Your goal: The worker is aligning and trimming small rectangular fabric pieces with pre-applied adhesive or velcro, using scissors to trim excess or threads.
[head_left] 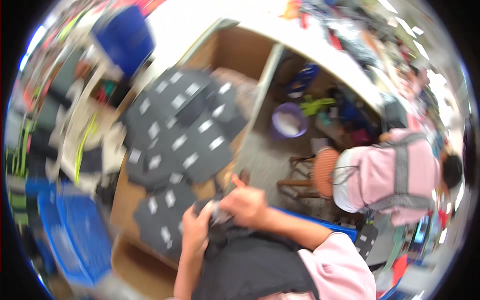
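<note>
holding a dark fabric piece (pixel 220 220) between both hands, we work at the near edge of the wooden counter (pixel 125 200). our left hand (pixel 196 227) grips the piece from the left, its fingers curled closed over the cloth. our right hand (pixel 245 205) pinches the same piece from the right, fingers closed on it, with a small white label (pixel 218 214) showing just between the two hands. a thin orange tool (pixel 238 181) sticks up from the right hand; the blur keeps us from telling what kind it is. the piece runs down into a larger heap of black cloth (pixel 250 265) lying in our lap, touching our forearms.

on the counter beyond the hands, many dark fabric pieces (pixel 180 130) lie spread and overlapping, each bearing a small white label. to the left of the counter stands a blue plastic crate (pixel 75 235), and farther up a blue chair back (pixel 125 37).

to the right, well apart from us, another person in a pink top with a grey checked stripe (pixel 395 175) sits on an orange-topped wooden stool (pixel 325 172). a purple bucket (pixel 289 120) stands on the floor under a white counter (pixel 320 50), near a blue basket (pixel 302 77).
</note>
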The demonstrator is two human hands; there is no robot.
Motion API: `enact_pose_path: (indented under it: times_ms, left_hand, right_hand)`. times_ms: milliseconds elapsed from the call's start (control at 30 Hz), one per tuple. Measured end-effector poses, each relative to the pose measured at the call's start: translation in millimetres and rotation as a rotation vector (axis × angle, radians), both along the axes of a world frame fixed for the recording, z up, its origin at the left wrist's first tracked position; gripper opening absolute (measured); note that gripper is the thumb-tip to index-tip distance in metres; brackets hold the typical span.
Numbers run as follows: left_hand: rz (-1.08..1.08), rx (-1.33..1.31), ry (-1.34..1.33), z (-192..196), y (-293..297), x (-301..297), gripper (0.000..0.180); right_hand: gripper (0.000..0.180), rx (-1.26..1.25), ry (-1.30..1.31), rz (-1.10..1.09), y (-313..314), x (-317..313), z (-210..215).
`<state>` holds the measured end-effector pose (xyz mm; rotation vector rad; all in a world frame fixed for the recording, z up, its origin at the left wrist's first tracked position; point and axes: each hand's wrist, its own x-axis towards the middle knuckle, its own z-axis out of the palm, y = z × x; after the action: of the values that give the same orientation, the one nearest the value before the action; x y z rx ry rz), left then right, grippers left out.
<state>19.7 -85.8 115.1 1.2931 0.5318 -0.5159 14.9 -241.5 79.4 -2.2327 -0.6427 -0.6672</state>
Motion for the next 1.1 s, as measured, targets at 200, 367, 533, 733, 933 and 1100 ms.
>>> enact_pose_path:
  times_ms: [200,367,533,733,933,1100]
  left_hand:
    - [-0.041,0.149,-0.324,-35,-2,-1,0.015]
    - [-0.248,0.506,-0.751,-50,-10,4,0.013]
    - [-0.133,0.243,-0.442,-46,-5,7,0.019]
    - [-0.057,0.016,-0.307,-9,-19,13,0.021]
    - [-0.054,0.010,-0.285,-11,-8,6,0.015]
    - [-0.111,0.091,-0.299,-16,-2,1,0.017]
  right_hand:
    - [0.015,0.120,0.335,-0.118,10,-1,-1]
    - [0.021,0.432,0.556,-0.071,6,-13,1]
    - [0.014,0.593,0.455,0.001,0,-25,30]
    - [0.033,0.393,0.523,-0.226,-27,-28,36]
    - [0.031,0.282,0.482,-0.112,-22,-22,23]
    - [0.031,0.242,0.456,-0.096,-18,-19,23]
